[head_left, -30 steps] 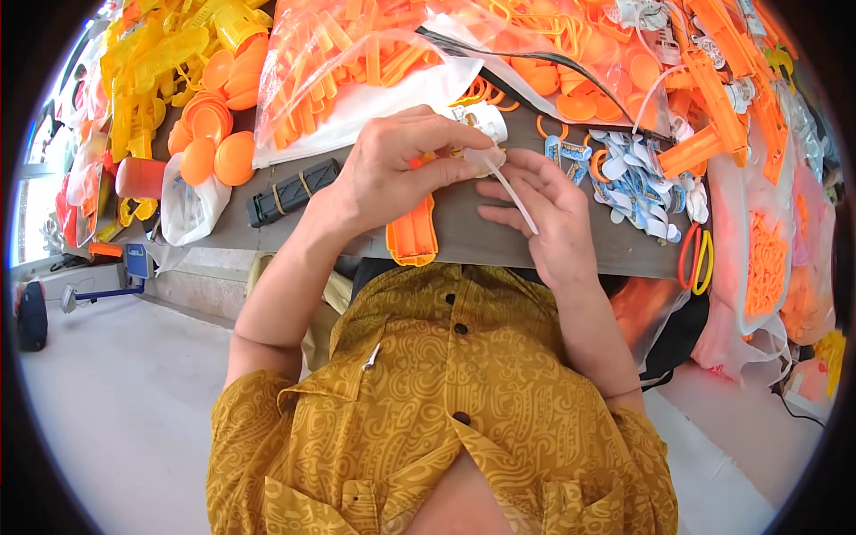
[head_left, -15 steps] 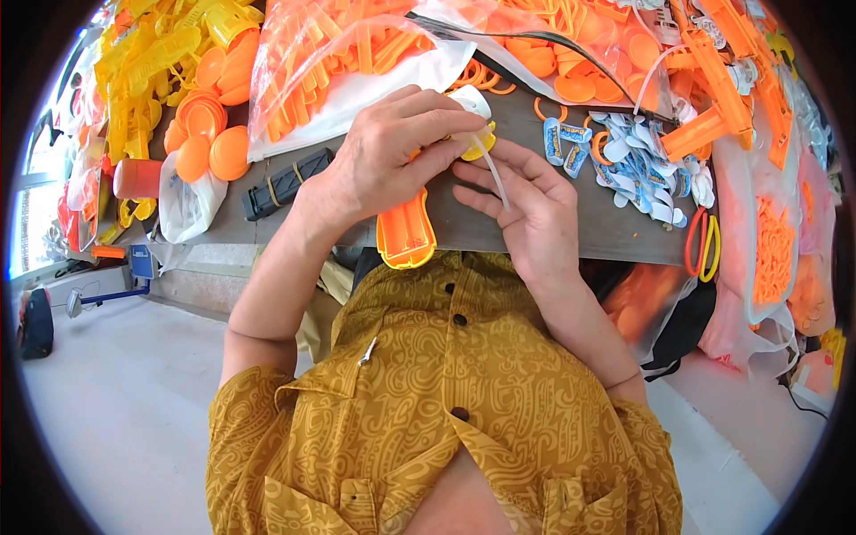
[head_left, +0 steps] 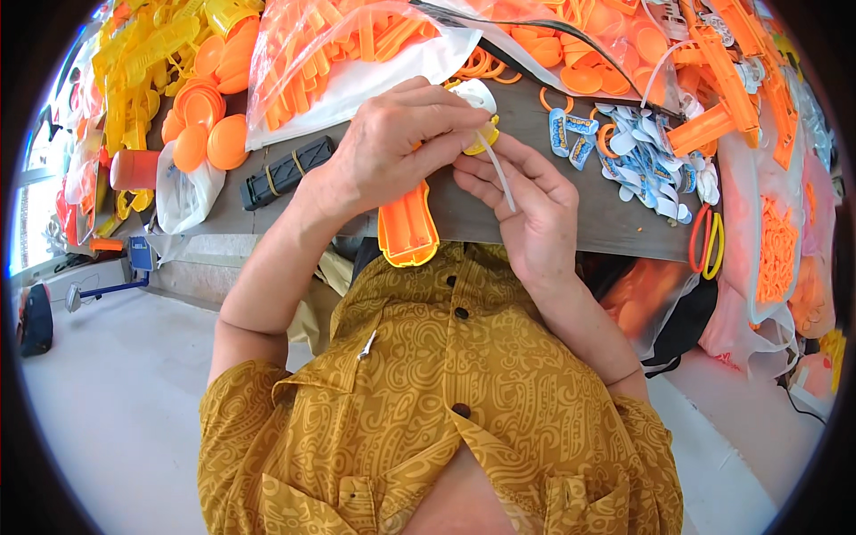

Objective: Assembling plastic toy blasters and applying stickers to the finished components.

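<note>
Left hand (head_left: 392,152) gripping orange plastic toy body (head_left: 407,227) | right hand (head_left: 526,209) pinching white strip (head_left: 497,169) | assembly now drawing nearer the chest, work continuing.

A toy-assembly workshop: bench (head_left: 571,209) heaped with bagged orange parts (head_left: 357,45) (yellow ones (head_left: 134,80) too).

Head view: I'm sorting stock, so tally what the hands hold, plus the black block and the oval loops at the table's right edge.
orange ribbed piece, in left hand: 1
thin white strip, in right hand: 1
small yellow part, at the fingers: 1
black block: 1
oval loops, red loop and yellow loop: 2
Total: 6
</note>
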A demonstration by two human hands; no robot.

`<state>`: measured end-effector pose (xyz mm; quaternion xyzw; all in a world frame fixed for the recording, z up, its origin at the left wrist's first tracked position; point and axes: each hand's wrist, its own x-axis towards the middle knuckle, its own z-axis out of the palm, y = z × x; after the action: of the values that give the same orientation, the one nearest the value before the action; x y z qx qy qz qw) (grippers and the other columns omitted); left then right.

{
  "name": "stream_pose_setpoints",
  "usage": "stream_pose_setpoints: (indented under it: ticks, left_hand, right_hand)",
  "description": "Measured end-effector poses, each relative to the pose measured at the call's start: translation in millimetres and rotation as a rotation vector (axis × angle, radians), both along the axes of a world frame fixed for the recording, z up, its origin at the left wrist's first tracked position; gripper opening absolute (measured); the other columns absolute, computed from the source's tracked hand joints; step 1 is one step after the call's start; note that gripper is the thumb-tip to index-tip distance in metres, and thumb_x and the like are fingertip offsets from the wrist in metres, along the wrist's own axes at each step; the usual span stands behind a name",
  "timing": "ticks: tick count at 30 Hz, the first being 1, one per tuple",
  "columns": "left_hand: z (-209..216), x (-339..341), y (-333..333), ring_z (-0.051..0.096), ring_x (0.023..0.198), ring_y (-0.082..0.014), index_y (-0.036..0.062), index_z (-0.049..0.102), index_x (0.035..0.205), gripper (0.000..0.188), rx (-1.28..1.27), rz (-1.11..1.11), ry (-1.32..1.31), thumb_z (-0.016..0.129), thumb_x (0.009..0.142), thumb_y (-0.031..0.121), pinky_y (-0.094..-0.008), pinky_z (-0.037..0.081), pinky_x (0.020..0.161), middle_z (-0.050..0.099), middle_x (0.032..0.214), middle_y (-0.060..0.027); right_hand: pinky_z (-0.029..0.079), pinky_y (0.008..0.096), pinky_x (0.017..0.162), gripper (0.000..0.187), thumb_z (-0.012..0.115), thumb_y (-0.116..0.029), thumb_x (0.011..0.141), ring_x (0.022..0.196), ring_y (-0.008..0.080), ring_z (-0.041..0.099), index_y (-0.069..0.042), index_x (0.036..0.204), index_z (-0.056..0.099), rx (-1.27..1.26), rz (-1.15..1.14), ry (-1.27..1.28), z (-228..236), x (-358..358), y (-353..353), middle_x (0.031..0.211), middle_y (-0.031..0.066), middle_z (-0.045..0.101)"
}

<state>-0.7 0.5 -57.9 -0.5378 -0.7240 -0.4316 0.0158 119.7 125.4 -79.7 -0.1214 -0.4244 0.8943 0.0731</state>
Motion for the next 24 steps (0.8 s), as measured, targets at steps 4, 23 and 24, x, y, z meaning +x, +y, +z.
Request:
stream_pose_setpoints:
  ticks: [4,23,24]
  left_hand:
    - [0.3,1.2,5.2,0.059,0.072,-0.0213,0.0011,0.064,0.091,0.019,0.000,0.010,-0.057,0.061,0.073,0.006,-0.0293,0.048,0.064,0.063,0.082,-0.0087]
    - [4.1,9.0,3.0,0.055,0.078,-0.0227,0.0011,0.062,0.089,0.017,-0.025,0.016,0.052,0.060,0.072,0.002,-0.0312,0.046,0.066,0.058,0.087,-0.0092]
    - [7.2,12.8,1.7,0.055,0.079,-0.0241,0.0016,0.062,0.090,0.018,-0.025,0.015,0.086,0.060,0.072,0.002,-0.0321,0.046,0.067,0.058,0.088,-0.0096]
  right_hand:
    - [0.045,0.0385,0.088,0.033,0.039,-0.007,0.089,0.100,0.0283,0.055,0.010,0.118,0.042,0.001,-0.010,0.045,-4.4,0.7,3.6,0.112,0.0195,0.053]
    - [0.046,0.0370,0.084,0.040,0.035,-0.021,0.092,0.099,0.0279,0.056,0.009,0.116,0.043,-0.230,0.129,0.015,-10.5,-5.9,26.1,0.112,0.0194,0.052]
    - [0.046,0.0370,0.084,0.040,0.035,-0.021,0.092,0.099,0.0279,0.056,0.009,0.116,0.043,-0.225,0.137,0.018,-7.1,-6.7,33.1,0.112,0.0194,0.052]
